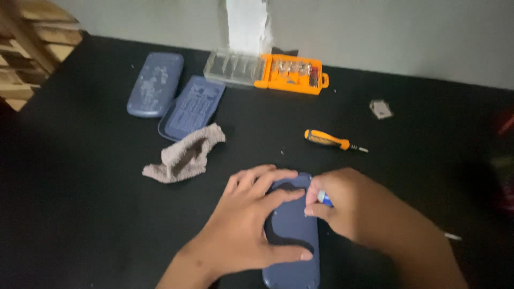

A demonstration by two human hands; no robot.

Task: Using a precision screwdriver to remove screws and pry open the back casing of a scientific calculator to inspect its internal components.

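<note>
Blue casing [292,235], long and rounded, lies under my left hand [251,214], which presses it flat; my right hand [342,206] pinches a small blue-white piece [324,198] at its edge, with the orange bit case [292,74] far back.

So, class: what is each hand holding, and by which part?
The left hand presses flat on the blue casing, gripping its sides; the right hand pinches a small object at its upper right edge.

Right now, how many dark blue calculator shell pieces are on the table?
3: one under both hands at the front, and two side by side at the back left, the outer and the inner above the grey cloth. Others may be hidden.
</note>
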